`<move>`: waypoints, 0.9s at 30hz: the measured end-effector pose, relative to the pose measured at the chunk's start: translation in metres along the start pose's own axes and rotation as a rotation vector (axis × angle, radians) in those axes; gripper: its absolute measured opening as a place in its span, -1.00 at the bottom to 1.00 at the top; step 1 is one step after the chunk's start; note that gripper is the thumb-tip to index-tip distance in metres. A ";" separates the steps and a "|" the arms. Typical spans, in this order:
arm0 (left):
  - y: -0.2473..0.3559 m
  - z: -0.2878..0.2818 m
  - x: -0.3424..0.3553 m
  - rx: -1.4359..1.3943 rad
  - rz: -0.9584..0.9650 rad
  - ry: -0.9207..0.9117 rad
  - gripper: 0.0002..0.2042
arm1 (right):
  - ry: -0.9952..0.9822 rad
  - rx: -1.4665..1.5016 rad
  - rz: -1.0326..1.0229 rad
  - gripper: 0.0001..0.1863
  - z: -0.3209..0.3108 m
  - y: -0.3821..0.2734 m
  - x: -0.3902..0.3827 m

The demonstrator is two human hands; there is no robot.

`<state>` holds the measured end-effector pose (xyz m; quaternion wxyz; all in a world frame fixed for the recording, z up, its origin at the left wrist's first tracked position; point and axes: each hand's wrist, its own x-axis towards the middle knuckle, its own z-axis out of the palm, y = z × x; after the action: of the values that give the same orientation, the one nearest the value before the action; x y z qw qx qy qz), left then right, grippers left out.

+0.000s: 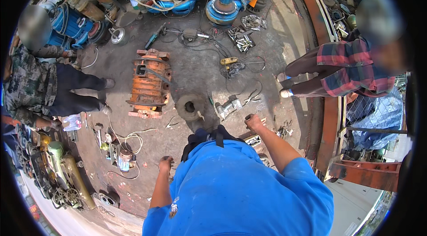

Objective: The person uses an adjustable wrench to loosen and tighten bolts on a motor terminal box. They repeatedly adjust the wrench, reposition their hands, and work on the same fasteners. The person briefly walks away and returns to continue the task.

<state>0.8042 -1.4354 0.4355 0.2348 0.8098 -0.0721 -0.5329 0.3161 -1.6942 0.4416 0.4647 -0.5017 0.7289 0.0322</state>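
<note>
My left hand (166,164) hangs at my left side with its fingers curled. Whatever may be inside it is hidden. My right hand (253,122) is held out to the right, closed like a fist, and I cannot make out anything in it. A grey power tool (229,108) lies on the floor beyond my right hand, with pliers (252,97) beside it. Right before my feet is a round, dirty metal ring part (190,106). Farther off to the left lies a ribbed orange machine housing (150,84). Open-handled pliers (172,123) rest near it.
One person (35,80) stands at the left, another in a plaid shirt (347,67) at the right. A teal power tool (155,36), a yellow hand control (229,60) and a socket tray (241,40) lie ahead among cables. Blue pumps (223,11) stand behind. A rusty beam (327,125) borders the right.
</note>
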 end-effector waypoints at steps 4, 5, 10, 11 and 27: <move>-0.005 -0.004 0.003 -0.042 -0.002 -0.028 -0.73 | -0.031 0.029 0.073 -0.63 0.003 -0.005 -0.008; -0.005 -0.004 0.003 -0.036 -0.001 -0.038 -0.71 | -0.028 0.009 0.066 -0.63 0.005 -0.001 -0.007; -0.012 -0.005 0.008 -0.009 -0.009 -0.045 -0.69 | -0.053 -0.059 0.062 -0.62 0.005 0.002 -0.009; -0.017 -0.008 0.010 -0.003 -0.001 -0.051 -0.68 | -0.055 -0.059 0.056 -0.62 0.007 0.004 -0.009; 0.000 -0.008 -0.011 0.027 0.010 0.015 -0.69 | -0.062 0.008 0.027 -0.64 0.015 0.009 -0.015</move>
<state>0.8067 -1.4291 0.4477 0.2270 0.8164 -0.0817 -0.5246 0.3204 -1.6717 0.4400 0.4886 -0.4886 0.7211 0.0510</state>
